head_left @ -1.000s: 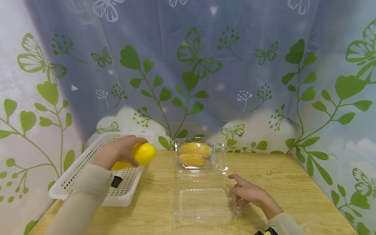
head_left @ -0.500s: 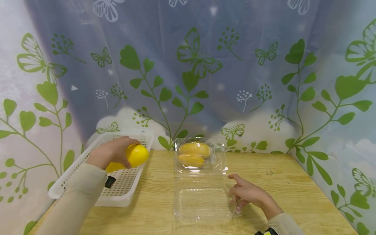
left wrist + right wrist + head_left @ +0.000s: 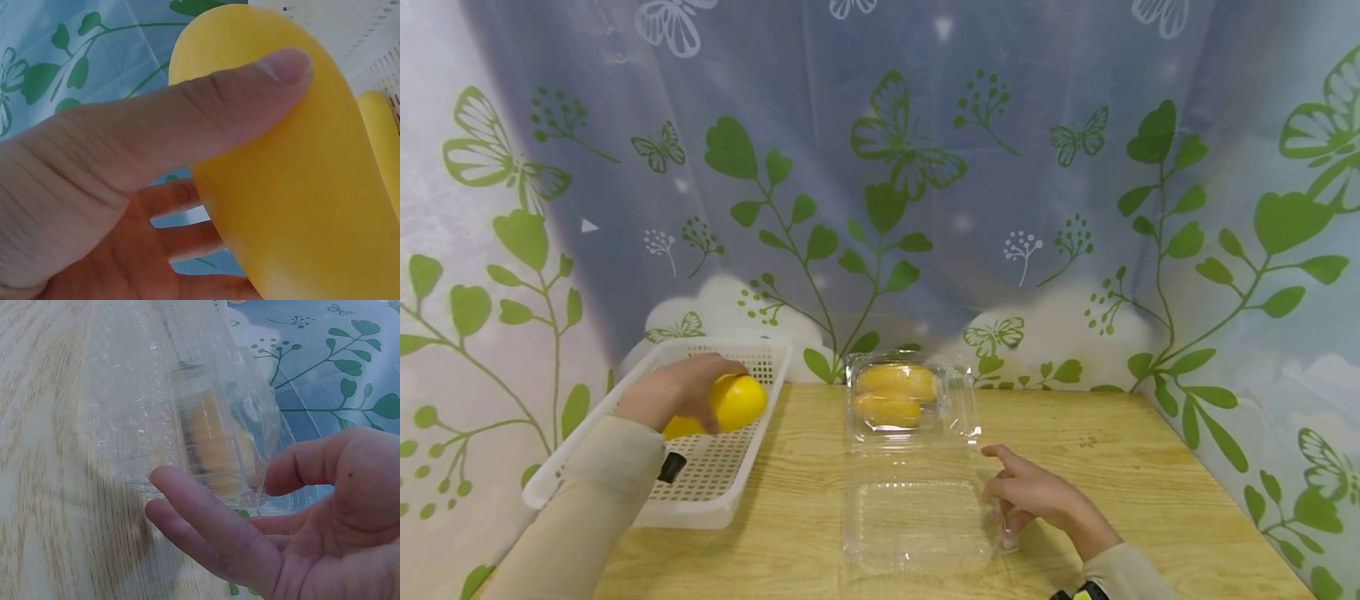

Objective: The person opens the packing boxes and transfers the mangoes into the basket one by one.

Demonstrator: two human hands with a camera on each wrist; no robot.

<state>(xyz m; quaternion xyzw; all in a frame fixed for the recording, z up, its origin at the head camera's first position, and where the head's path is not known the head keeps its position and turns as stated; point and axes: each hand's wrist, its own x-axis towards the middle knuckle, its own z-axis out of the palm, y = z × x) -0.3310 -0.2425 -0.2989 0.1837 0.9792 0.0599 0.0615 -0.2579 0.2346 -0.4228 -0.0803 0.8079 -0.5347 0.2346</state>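
My left hand (image 3: 681, 390) holds a smooth, bright yellow oblong fruit (image 3: 741, 404) over the white perforated basket (image 3: 730, 479). In the left wrist view the thumb lies across the fruit (image 3: 281, 187) and the other fingers are behind it. Another yellow piece (image 3: 380, 137) shows in the basket there. A clear plastic clamshell box (image 3: 917, 521) lies unfolded on the table, its far half containing yellow fruits (image 3: 895, 396). My right hand (image 3: 1037, 496) pinches the right edge of its near half, index finger pointing forward. In the right wrist view, the clear plastic (image 3: 137, 425) reaches between the fingers.
The wooden table (image 3: 1075, 425) ends against a hanging cloth (image 3: 1000, 183) printed with butterflies and leaves. The basket stands at the left, its raised rim near the cloth. Bare wood lies between basket and box, and to the right of the box.
My left hand has shifted left and slightly down over the basket, carrying the yellow oblong fruit. The right hand and the clamshell box have stayed put.
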